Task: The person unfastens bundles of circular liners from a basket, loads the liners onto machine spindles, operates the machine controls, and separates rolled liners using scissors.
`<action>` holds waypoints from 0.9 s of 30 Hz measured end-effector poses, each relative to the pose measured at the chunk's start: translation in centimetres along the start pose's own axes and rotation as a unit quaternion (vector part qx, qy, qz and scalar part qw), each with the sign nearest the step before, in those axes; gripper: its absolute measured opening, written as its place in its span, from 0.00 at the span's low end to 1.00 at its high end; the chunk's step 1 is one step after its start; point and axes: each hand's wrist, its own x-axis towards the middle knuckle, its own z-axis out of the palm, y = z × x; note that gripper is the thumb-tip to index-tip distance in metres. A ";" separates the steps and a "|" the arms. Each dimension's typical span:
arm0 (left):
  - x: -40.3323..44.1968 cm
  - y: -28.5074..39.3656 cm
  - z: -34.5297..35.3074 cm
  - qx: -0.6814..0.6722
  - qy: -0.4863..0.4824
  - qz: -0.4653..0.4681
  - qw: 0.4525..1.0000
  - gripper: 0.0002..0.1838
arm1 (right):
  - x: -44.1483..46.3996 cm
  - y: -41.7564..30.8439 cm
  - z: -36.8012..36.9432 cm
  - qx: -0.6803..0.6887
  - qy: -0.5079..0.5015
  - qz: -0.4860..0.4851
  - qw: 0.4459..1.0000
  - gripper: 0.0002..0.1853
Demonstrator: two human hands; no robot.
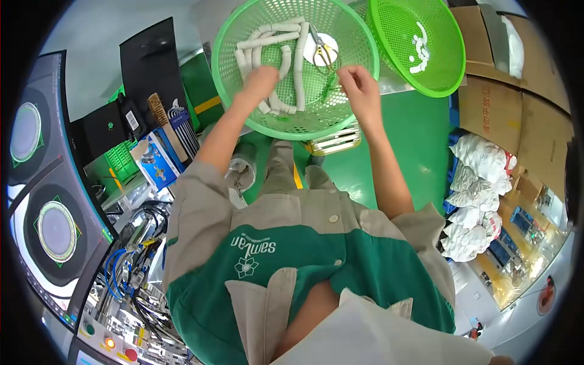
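Note:
A green perforated basket [369,36] holds long, pale, jointed stacks of white pieces [299,73], laid in straight and bent rows. My left hand [261,82] is over the stacks at the basket's left side, its fingers curled together; what they hold is hidden. Inside the basket's right side, my right hand [359,85] has its fingers pinched beside some thin green strands [330,88]; whether it holds them is too small to tell. Pliers with yellow handles [321,52] lie across a white disc [328,44], just beyond my right hand.
A second green basket [459,61] with small white pieces [420,52] stands at the upper right. Cardboard boxes [490,115] and white bags [477,182] line the right. Monitors [58,231], a brush [157,108], a blue box [155,164] and cables [115,267] are at left.

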 end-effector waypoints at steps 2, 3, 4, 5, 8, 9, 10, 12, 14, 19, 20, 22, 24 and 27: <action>-4.5 3.5 -2.1 -0.066 0.015 0.085 0.994 0.06 | 3.9 5.6 2.4 -0.029 0.005 0.013 0.999 0.11; -6.6 5.6 -3.5 -0.107 0.017 0.103 0.989 0.06 | 5.8 8.2 3.9 -0.045 0.009 0.025 0.999 0.12; -8.5 7.2 -4.7 -0.121 0.033 0.096 0.987 0.06 | 7.1 9.8 5.4 -0.112 -0.003 -0.013 0.994 0.14; -9.8 8.4 -5.4 -0.136 0.047 0.092 0.985 0.07 | 8.1 11.3 6.9 -0.179 -0.011 -0.051 0.982 0.15; -11.0 9.6 -5.6 -0.265 0.106 0.104 0.953 0.11 | 9.3 14.9 11.2 -0.165 -0.088 0.188 0.964 0.28; -11.3 9.9 -6.0 -0.283 0.112 0.111 0.946 0.12 | 8.8 14.7 12.1 -0.042 -0.125 0.334 0.933 0.31; -11.4 10.4 -6.6 -0.302 0.118 0.117 0.939 0.13 | 8.4 14.4 12.8 -0.010 -0.112 0.352 0.929 0.31; -11.3 11.1 -6.6 -0.321 0.140 0.135 0.927 0.15 | 7.9 14.7 14.0 0.054 -0.085 0.389 0.916 0.33; -11.0 12.0 -7.3 -0.341 0.131 0.168 0.916 0.15 | 7.8 15.0 14.4 0.145 -0.109 0.416 0.891 0.33; -9.8 13.3 -7.1 -0.371 0.085 0.303 0.874 0.15 | 6.6 14.1 14.8 0.218 -0.115 0.378 0.893 0.25; -9.6 13.5 -6.8 -0.368 0.059 0.317 0.872 0.16 | 7.0 14.8 14.5 0.263 -0.164 0.390 0.867 0.23; -9.3 13.9 -6.6 -0.360 -0.012 0.346 0.867 0.17 | 7.5 17.2 13.7 0.348 -0.256 0.414 0.801 0.19; -8.7 14.3 -6.9 -0.371 -0.044 0.368 0.851 0.16 | 7.1 15.5 12.4 0.440 -0.279 0.414 0.746 0.20; -8.1 14.8 -7.6 -0.380 -0.094 0.386 0.835 0.14 | 6.8 12.4 10.5 0.481 -0.339 0.360 0.724 0.24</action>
